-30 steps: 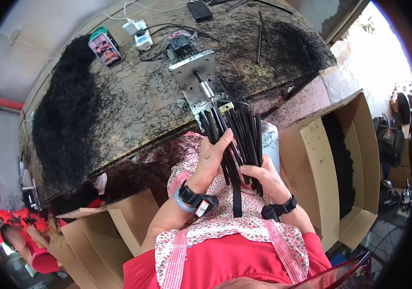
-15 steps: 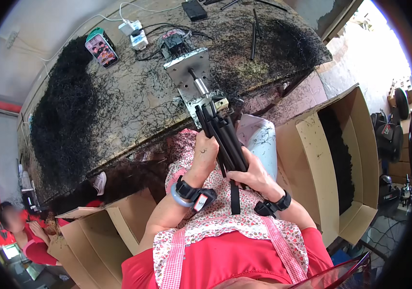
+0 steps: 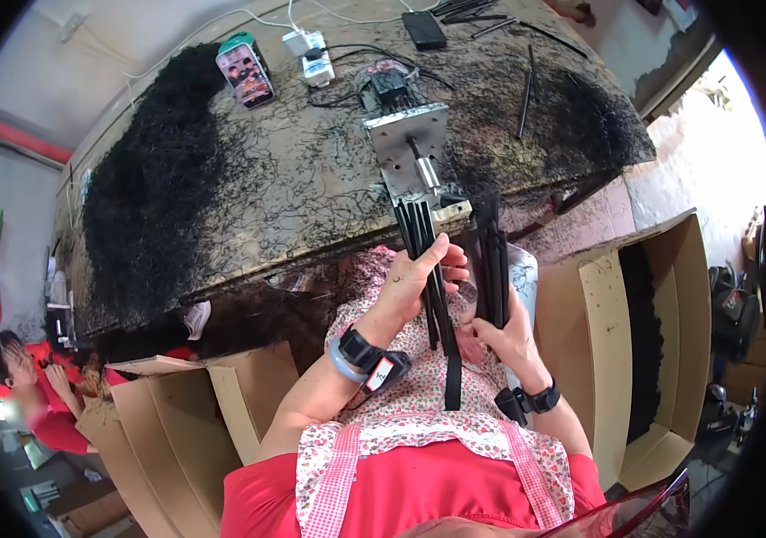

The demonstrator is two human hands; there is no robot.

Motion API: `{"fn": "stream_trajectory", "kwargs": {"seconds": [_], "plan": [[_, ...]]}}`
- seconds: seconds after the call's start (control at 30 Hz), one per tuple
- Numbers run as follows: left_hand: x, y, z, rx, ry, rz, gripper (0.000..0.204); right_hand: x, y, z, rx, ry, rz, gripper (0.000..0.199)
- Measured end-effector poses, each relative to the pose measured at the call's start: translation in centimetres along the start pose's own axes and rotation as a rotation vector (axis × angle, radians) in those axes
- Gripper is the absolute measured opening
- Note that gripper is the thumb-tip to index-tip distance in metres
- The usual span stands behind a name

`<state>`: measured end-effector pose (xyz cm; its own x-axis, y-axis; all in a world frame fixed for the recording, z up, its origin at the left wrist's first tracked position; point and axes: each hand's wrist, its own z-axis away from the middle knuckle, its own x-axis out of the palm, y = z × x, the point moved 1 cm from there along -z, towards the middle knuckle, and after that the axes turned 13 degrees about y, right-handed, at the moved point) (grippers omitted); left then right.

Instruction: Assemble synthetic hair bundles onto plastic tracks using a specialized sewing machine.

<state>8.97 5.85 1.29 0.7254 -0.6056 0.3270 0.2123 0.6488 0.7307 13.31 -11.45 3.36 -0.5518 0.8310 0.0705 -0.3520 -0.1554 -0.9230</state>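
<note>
My left hand point(image 3: 408, 289) is closed around a few slim black rods point(image 3: 414, 229), which stand nearly upright with their upper ends by the table edge. To its right, my right hand point(image 3: 510, 339) grips a thicker bundle of similar black rods point(image 3: 492, 269) at the lower end. The two bunches are apart, with the left fingers reaching into the gap. Just beyond the left rods, a motor point(image 3: 389, 87) is fixed behind a metal plate point(image 3: 410, 134). A shaft with a silver sleeve point(image 3: 428, 170) points toward me, near a pale block point(image 3: 452, 212).
Black curly shavings point(image 3: 145, 170) heap on the table point(image 3: 257, 206). A phone point(image 3: 246, 76), a power strip point(image 3: 315, 61) and loose rods point(image 3: 524, 103) lie farther back. Cardboard boxes stand right point(image 3: 607, 332) and left point(image 3: 172, 421). Another person point(image 3: 51, 403) sits at far left.
The single bundle between both hands is now split in two. My right hand has moved right with its bunch, and my left holds fewer rods. The whole view has shifted slightly.
</note>
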Motion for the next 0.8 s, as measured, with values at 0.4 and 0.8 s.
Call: {"fn": "stream_trajectory", "kwargs": {"seconds": [0.4, 0.8], "plan": [[0.4, -0.9, 0.7, 0.072, -0.193, -0.069, 0.03, -0.9, 0.9, 2.3, 0.046, 0.027, -0.065, 0.051], [0.6, -1.4, 0.5, 0.057, -0.168, -0.032, 0.036, 0.3, 0.4, 2.8, 0.009, 0.1, -0.028, 0.029]]}}
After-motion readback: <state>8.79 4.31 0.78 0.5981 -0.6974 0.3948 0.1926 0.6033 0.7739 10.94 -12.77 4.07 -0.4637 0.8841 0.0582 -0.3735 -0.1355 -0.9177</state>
